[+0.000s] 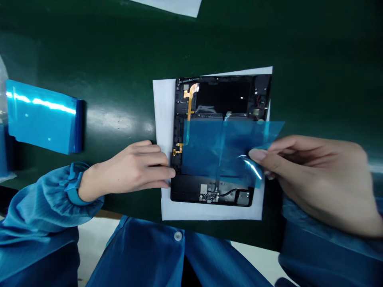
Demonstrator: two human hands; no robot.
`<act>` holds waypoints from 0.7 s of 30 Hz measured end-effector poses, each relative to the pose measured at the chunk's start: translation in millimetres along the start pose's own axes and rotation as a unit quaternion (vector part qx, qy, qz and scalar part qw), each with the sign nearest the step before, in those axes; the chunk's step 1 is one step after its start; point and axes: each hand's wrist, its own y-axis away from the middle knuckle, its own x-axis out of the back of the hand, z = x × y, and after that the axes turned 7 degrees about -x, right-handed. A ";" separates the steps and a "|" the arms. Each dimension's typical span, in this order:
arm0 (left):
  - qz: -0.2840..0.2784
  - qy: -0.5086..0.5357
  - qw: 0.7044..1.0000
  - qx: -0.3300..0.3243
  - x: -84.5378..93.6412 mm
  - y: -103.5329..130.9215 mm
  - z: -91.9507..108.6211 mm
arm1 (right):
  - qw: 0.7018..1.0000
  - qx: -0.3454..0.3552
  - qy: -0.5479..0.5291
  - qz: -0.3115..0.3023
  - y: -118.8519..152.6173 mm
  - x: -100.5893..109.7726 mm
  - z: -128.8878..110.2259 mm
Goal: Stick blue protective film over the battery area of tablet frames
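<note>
An opened tablet (221, 89) lies face down with its inner parts showing: an orange ribbon cable, a small circuit board at the lower edge and dark panels. A translucent blue film sheet (203, 147) covers its middle. My right hand (317, 171) pinches the film's right side between thumb and fingers, and that side stands raised over the tablet's right edge. With curled fingers, my left hand (134, 167) is at the tablet's lower left edge, its thumb tip touching the frame. The undersides of the left fingers are hidden.
White paper (164, 107) lies under the tablet on the dark green table (119, 52). At the left is a stack of shiny blue films (42, 119), with clear plastic beside it. Another white sheet (176, 6) is at the far edge of view.
</note>
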 end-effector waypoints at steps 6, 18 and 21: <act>0.005 0.003 1.000 -0.004 -0.5 -0.3 0.2 | 1.000 -0.003 -0.007 -0.004 -0.1 -0.2 1.4; -0.001 0.004 1.000 0.006 -0.7 0.9 1.3 | 1.000 -0.008 -0.004 -0.018 -1.9 -0.4 -3.2; -0.004 0.003 1.000 0.008 0.6 1.1 2.6 | 1.000 -0.005 0.016 -0.017 -1.9 -1.2 -8.9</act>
